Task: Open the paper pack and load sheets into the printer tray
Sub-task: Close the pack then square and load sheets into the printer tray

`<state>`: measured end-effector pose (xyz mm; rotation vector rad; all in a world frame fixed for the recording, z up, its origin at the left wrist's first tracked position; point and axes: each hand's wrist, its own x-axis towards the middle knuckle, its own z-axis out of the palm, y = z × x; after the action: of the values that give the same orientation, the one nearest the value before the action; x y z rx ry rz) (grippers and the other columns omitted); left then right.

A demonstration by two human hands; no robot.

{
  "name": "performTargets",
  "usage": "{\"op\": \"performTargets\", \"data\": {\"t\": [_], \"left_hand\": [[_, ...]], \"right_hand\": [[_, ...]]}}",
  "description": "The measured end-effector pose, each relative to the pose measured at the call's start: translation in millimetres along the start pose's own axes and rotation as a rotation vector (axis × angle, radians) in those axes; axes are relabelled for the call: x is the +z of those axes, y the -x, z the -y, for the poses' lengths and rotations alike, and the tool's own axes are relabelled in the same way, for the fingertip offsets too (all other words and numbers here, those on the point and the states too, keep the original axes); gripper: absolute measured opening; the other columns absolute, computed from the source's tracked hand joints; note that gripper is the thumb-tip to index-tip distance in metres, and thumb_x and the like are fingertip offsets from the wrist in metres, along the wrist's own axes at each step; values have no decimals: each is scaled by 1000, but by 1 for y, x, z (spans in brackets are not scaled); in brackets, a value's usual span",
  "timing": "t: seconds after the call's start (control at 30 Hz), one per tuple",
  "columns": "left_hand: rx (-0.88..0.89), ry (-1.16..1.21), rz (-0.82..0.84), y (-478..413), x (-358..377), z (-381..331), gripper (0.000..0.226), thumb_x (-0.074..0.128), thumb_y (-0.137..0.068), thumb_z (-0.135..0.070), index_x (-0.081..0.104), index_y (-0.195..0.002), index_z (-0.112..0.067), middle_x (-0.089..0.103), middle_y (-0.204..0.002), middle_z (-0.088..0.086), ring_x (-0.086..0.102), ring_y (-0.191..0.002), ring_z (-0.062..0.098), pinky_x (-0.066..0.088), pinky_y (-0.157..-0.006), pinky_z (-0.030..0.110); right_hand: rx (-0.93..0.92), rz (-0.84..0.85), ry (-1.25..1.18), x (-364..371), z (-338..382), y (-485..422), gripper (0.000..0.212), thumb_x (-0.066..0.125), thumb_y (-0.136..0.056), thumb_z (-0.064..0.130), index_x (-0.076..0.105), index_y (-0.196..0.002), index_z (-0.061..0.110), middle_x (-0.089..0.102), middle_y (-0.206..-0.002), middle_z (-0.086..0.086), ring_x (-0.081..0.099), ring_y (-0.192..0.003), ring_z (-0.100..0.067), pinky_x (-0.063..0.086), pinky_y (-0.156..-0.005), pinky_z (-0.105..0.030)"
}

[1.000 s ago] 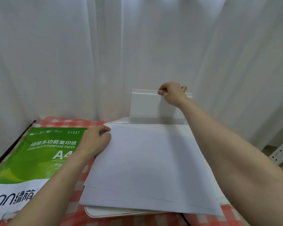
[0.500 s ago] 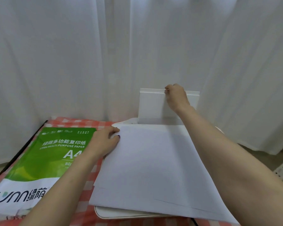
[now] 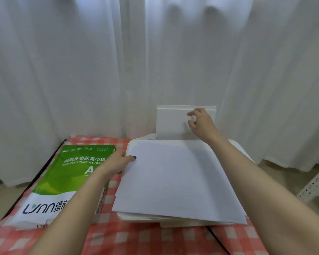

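Note:
A stack of white sheets (image 3: 173, 181) lies flat on top of the white printer (image 3: 237, 147). My left hand (image 3: 116, 161) holds the stack's left edge, thumb on top and fingers hidden beneath. The printer's rear paper tray (image 3: 169, 122) stands upright at the back. My right hand (image 3: 201, 123) hovers just in front of the tray's upper right part, fingers loosely curled and holding nothing. The green and white paper pack (image 3: 72, 172) lies to the left of the printer, partly under my left forearm.
A red and white checked cloth (image 3: 136, 240) covers the table. White curtains (image 3: 100, 70) hang close behind the printer. A black cable (image 3: 217, 240) runs off the printer's front. A white perforated metal frame (image 3: 317, 183) stands on the floor at the right.
My right hand has let go of the tray's top edge and dropped slightly lower in front of it. My left hand stays at the sheets' left edge. The view has shifted.

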<state>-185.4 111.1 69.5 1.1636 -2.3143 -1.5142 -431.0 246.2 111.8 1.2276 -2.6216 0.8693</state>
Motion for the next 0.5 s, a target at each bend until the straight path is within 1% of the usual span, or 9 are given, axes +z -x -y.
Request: {"op": "performTargets", "data": {"t": [0.03,0.1,0.17,0.23,0.27,0.3,0.33,0.4,0.5], "left_hand": [[-37,7,9,6,1,0,35,58,-83,-32,56,-102,-2,61,-90,10,57,-79,22,43,-69,30],[-86,-5,23,22,6,-4,20,53,-90,-24,53,-93,-4,49,-66,2,47,-57,15,35,-52,25],[-109,-51,11,33,12,-4,16,50,-93,-20,57,-99,-6,43,-61,-1,41,-51,12,30,-46,24],[-101,-75,-1,43,14,-4,33,49,-92,-17,56,-115,6,53,-66,4,41,-53,13,31,-46,22],[-89,-96,-3,47,15,-5,37,49,-92,-16,52,-119,10,63,-80,14,43,-56,15,33,-48,22],[-90,-126,-11,51,16,-6,39,49,-92,-15,50,-120,12,65,-101,24,49,-63,20,38,-53,26],[-85,-145,-31,56,16,-7,40,49,-92,-15,49,-120,13,61,-116,29,56,-72,26,43,-61,31],[-71,-227,-82,63,18,-11,40,48,-92,-15,49,-119,15,61,-113,26,61,-90,33,47,-74,37],[-40,-342,-152,63,23,-12,42,46,-95,-21,48,-125,8,55,-129,22,52,-117,35,41,-86,33]], "right_hand": [[29,38,11,-2,-4,9,36,49,-91,11,54,-126,7,39,-142,-13,56,-112,-31,38,-101,-32],[98,109,54,-5,-14,30,36,49,-91,12,54,-126,7,43,-140,-15,51,-121,-30,35,-103,-32],[211,158,93,-6,-25,54,39,48,-92,14,51,-130,6,44,-140,-16,46,-126,-31,35,-104,-35],[332,195,126,-8,-38,76,42,47,-92,17,46,-133,7,43,-140,-16,43,-128,-34,37,-104,-39],[387,211,133,-10,-44,86,44,46,-93,19,44,-135,8,43,-140,-16,43,-128,-34,37,-103,-41],[433,224,133,-13,-49,93,44,46,-93,20,42,-135,8,44,-139,-15,43,-127,-34,37,-102,-41],[462,232,126,-16,-53,99,43,46,-93,20,43,-134,7,45,-138,-15,44,-125,-34,38,-101,-41],[471,233,109,-21,-57,106,40,46,-93,19,45,-130,4,47,-135,-16,46,-123,-34,39,-100,-40],[429,191,83,-26,-52,100,42,46,-94,18,44,-132,2,47,-137,-17,44,-126,-34,37,-101,-38]]}}
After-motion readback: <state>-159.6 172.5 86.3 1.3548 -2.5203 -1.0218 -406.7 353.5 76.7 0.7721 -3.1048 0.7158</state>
